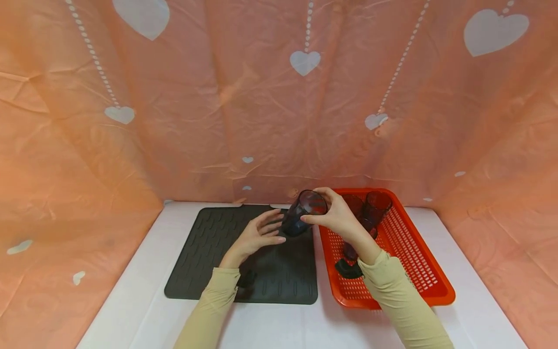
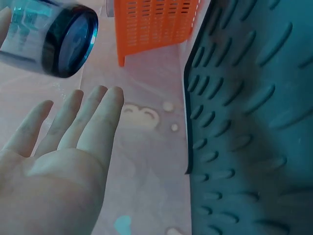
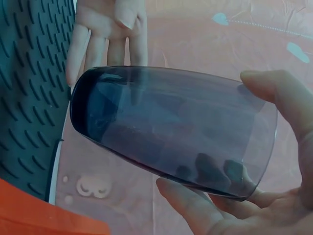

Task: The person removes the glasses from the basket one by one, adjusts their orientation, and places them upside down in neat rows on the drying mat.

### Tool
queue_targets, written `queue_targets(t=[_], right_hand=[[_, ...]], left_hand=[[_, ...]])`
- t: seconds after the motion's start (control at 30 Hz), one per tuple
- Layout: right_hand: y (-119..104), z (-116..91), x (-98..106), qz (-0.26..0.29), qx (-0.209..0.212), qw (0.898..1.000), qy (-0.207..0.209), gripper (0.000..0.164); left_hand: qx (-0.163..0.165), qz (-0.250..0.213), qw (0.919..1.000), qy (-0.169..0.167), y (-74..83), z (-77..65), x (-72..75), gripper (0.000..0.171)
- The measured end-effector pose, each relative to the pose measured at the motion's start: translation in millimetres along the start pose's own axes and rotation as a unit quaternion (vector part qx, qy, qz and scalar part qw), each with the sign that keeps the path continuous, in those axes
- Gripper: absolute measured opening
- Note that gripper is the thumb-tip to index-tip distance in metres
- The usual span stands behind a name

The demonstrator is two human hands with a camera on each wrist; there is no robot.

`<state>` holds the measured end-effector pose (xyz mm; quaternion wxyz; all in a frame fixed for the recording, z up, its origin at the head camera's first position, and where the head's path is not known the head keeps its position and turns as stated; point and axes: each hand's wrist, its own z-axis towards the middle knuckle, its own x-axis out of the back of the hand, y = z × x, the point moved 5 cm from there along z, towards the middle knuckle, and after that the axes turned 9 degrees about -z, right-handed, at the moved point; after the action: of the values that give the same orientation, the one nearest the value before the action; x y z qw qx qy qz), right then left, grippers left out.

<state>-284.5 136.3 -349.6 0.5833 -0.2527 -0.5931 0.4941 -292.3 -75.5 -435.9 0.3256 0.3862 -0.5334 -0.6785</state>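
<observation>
A dark, see-through drinking glass (image 1: 301,215) is held tilted in the air by my right hand (image 1: 337,215), mouth toward the right. In the right wrist view, thumb and fingers grip the glass (image 3: 171,127) near its rim. My left hand (image 1: 255,235) is close to the base with its fingers spread and straight; in the left wrist view its palm faces up and a gap separates its fingertips from the glass (image 2: 54,39). Below lies a dark ribbed drying mat (image 1: 200,261). Several more glasses (image 1: 377,206) sit in the red basket (image 1: 436,295) at the right.
A black object (image 1: 348,269) lies in the basket, partly behind the right wrist. The mat and basket stand side by side on a white table (image 1: 131,300). A pink curtain with hearts (image 1: 261,121) encloses the back and sides.
</observation>
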Motion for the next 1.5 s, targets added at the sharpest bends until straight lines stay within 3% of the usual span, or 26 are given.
queue_targets(t=[0.4, 0.7, 1.07, 1.37, 1.5], right_hand=[[2.1, 2.8, -6.8, 0.019, -0.002, 1.0, -0.02, 0.068], [2.0, 0.2, -6.8, 0.034, 0.007, 0.999, -0.013, 0.066], [4.3, -0.5, -6.0, 0.018, -0.008, 1.0, -0.004, 0.072], [8.0, -1.2, -6.1, 0.034, -0.017, 0.999, -0.007, 0.072], [11.5, -1.4, -5.4, 0.036, -0.029, 0.999, -0.016, 0.071]], left_hand=[[-0.01, -0.019, 0.9997, 0.012, -5.8, 8.8, -5.9, 0.078], [-0.025, -0.031, 0.9992, -0.006, -7.4, 14.3, -15.1, 0.077], [0.015, 0.007, 0.9996, 0.022, -10.9, 15.8, -18.7, 0.081], [0.004, 0.012, 0.9997, 0.018, 12.8, 6.5, -31.3, 0.073], [-0.008, 0.012, 0.9997, 0.021, 13.3, 5.3, -31.6, 0.071]])
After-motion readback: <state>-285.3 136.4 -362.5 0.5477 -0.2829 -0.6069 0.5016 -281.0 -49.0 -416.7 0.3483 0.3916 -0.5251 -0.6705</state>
